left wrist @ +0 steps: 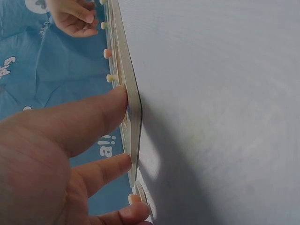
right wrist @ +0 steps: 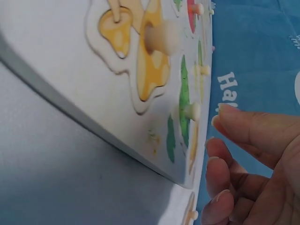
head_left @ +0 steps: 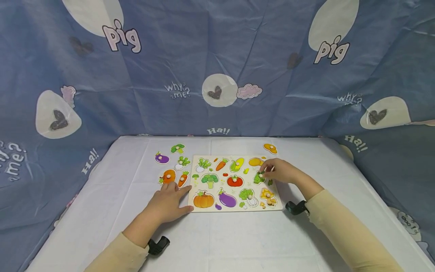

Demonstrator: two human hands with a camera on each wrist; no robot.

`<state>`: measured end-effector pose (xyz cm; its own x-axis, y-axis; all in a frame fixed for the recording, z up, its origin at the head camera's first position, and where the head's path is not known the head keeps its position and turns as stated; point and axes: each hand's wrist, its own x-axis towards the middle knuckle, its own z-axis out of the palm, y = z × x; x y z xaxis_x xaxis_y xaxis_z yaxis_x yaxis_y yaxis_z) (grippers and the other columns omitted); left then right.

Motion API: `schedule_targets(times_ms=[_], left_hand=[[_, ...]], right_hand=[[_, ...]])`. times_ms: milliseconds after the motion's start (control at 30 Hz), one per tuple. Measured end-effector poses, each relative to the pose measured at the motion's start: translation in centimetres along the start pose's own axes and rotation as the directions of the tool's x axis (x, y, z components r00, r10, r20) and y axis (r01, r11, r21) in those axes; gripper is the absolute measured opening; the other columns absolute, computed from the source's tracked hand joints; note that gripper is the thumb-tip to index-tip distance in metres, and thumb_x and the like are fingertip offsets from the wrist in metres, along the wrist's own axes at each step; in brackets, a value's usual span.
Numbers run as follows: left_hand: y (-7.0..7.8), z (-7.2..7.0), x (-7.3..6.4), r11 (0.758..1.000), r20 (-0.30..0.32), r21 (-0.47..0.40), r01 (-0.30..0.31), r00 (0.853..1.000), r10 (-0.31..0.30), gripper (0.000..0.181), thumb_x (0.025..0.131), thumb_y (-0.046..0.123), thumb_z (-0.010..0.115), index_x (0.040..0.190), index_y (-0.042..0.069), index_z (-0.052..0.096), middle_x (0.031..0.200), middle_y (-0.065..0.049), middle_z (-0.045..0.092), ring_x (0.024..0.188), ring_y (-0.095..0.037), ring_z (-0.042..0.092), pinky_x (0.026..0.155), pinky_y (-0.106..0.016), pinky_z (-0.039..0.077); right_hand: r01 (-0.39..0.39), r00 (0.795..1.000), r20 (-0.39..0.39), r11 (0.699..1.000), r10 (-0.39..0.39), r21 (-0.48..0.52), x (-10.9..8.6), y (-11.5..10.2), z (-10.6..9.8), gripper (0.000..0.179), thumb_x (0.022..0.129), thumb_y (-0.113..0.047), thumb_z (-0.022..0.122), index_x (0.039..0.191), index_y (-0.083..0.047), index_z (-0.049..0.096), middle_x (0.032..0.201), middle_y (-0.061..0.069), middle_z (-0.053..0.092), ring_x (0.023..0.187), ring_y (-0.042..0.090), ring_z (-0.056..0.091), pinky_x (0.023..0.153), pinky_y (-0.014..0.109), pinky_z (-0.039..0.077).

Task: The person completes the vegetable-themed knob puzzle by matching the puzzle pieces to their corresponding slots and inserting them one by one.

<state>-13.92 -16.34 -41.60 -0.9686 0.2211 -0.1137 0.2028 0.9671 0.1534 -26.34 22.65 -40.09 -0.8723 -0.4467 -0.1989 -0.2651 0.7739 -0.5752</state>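
A wooden vegetable puzzle board (head_left: 278, 206) lies flat on the white-covered table. My left hand (head_left: 168, 203) rests at its left edge, fingers spread. In the left wrist view the thumb (left wrist: 105, 108) and a finger touch the board's rim. My right hand (head_left: 280, 170) hovers over the right side by the green pepper piece (head_left: 259, 178), which sits in the board. In the right wrist view, the right hand's loosely bent fingers (right wrist: 248, 126) are a small gap from the pepper's knob (right wrist: 192, 112) and hold nothing. The mushroom piece (head_left: 267, 195) and bok choy piece (head_left: 248, 197) also lie in the board.
Left of the board lie loose knobbed pieces: broccoli (head_left: 177, 148), eggplant (head_left: 162, 158), white radish (head_left: 184, 161), pumpkin (head_left: 168, 176) and carrot (head_left: 183, 179). A potato piece (head_left: 270, 149) lies beyond the board's back right corner. Blue printed cloth (head_left: 190, 117) hangs behind.
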Motion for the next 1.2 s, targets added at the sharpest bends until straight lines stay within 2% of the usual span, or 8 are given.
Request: schedule_targets(times_ms=[267,533,733,1067,1200], left_hand=[[0.0,-0.1,-0.1,1.000,-0.005,-0.007,-0.007,1.000,0.007,0.073,0.082,0.053,0.076,0.144,0.020,0.056,0.099,-0.008,0.046,0.093,-0.025,0.041,0.079,-0.045,0.043],[-0.1,0.1,0.1,1.000,-0.009,-0.001,-0.009,1.000,0.009,0.073,0.082,0.054,0.075,0.144,0.020,0.056,0.100,-0.008,0.046,0.094,-0.025,0.041,0.078,-0.045,0.044],[-0.1,0.1,0.0,1.000,-0.009,0.010,-0.013,1.000,0.013,0.073,0.082,0.054,0.075,0.144,0.020,0.056,0.100,-0.009,0.046,0.093,-0.025,0.042,0.078,-0.044,0.044],[-0.1,0.1,0.0,1.000,-0.005,0.003,-0.006,1.000,0.006,0.074,0.082,0.054,0.076,0.144,0.021,0.056,0.101,-0.009,0.047,0.095,-0.026,0.042,0.079,-0.045,0.044],[-0.1,0.1,0.1,1.000,-0.005,0.004,-0.004,1.000,0.004,0.074,0.082,0.054,0.076,0.144,0.021,0.056,0.101,-0.009,0.047,0.095,-0.026,0.042,0.079,-0.045,0.044]], right_hand=[[0.019,1.000,-0.017,1.000,-0.019,-0.015,-0.3,0.1,-0.7,0.019,0.095,-0.013,0.069,0.113,-0.007,0.069,0.093,0.004,0.062,0.078,0.019,0.055,0.068,0.033,0.047],[0.033,0.997,-0.075,0.999,-0.035,-0.040,-0.5,0.3,-1.7,0.020,0.096,-0.012,0.068,0.114,-0.006,0.069,0.095,0.005,0.063,0.080,0.020,0.056,0.067,0.034,0.048],[0.006,0.994,-0.113,1.000,-0.008,-0.021,-0.4,0.5,-2.7,0.022,0.097,-0.014,0.066,0.115,-0.003,0.068,0.097,0.007,0.063,0.081,0.021,0.056,0.068,0.034,0.049],[-0.027,0.981,-0.194,0.999,0.022,-0.024,1.1,1.8,-3.7,0.022,0.098,-0.015,0.065,0.114,-0.001,0.068,0.099,0.009,0.064,0.084,0.024,0.058,0.071,0.035,0.048],[-0.047,0.974,-0.223,0.999,0.047,0.005,1.9,2.5,-3.8,0.023,0.099,-0.017,0.063,0.115,-0.001,0.068,0.101,0.010,0.064,0.088,0.025,0.059,0.072,0.036,0.049]])
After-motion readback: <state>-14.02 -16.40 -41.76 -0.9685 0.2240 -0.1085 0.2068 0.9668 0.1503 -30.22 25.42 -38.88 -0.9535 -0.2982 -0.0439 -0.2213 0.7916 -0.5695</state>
